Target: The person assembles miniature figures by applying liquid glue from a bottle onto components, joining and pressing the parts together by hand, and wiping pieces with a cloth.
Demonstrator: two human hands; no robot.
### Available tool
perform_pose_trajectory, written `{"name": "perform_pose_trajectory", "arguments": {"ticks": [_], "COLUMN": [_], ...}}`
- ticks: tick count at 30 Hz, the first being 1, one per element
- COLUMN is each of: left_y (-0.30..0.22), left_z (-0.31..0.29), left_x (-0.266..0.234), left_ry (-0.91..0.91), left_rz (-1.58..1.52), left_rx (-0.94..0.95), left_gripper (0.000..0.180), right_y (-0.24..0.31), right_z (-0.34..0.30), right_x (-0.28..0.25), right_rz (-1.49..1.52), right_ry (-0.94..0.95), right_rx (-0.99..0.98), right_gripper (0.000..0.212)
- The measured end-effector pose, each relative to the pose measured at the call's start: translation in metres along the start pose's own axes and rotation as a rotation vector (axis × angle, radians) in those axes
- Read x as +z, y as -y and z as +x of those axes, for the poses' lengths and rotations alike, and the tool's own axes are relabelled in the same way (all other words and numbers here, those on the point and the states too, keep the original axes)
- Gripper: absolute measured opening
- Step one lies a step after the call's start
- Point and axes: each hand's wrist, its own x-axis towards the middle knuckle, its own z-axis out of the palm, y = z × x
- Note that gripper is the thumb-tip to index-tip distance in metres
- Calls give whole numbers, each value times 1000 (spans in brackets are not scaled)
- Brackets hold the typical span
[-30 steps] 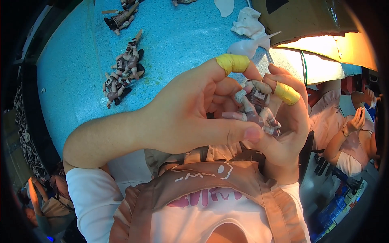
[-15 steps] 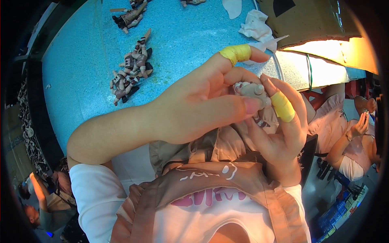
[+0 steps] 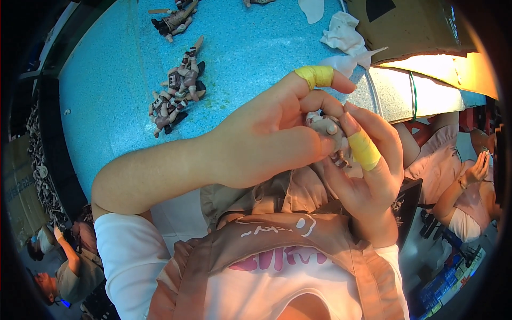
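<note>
My left hand (image 3: 282, 125) reaches in from the left, yellow tape round its index finger, which sticks out past the others. Between its thumb and bent fingers it pinches a small greyish figurine (image 3: 332, 129) with a round peg showing on top. On the same figurine, from the right, closes my right hand (image 3: 373, 165), with yellow tape on one finger; its fingertips press the figurine's side. Striped brown-and-white bits of the figurine show below my left thumb. My fingers hide much of it.
Several similar figurines lie in a cluster (image 3: 173, 93) on the blue tabletop (image 3: 106, 80), with another figurine (image 3: 173, 24) farther back. Crumpled white tissue (image 3: 344, 34) lies near a cardboard box (image 3: 421, 26) at the far right. Co-workers sit on both sides; a dark tray of small parts stands left.
Both hands keep hold of the figurine, which has turned slightly and shifted a little left between my fingers. The background has moved slightly with the view.
</note>
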Motion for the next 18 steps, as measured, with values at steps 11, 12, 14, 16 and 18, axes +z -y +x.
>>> {"name": "perform_pose_trajectory", "arguments": {"ticks": [11, 12, 14, 16, 18], "left_y": [0, 0, 0, 4, 6], "left_z": [-1, -1, -1, 0, 0], "left_x": [-3, -2, 0, -1, -2], "left_ry": [9, 9, 11, 30, 43], "left_rz": [45, 45, 24, 6, -12], "left_rx": [-7, -8, 18, 40, 63], "left_gripper": [64, 64, 66, 67, 68], "right_y": [-3, -4, -6, -6, -6], "right_z": [-2, -2, -3, -3, -3], "right_x": [0, 0, 2, 1, -1], "right_rz": [-51, -51, -2, -9, -9], "right_ry": [14, 13, -34, -31, -27], "right_rx": [-22, -22, -23, -37, -54], "right_gripper": [51, 51, 50, 51, 51]}}
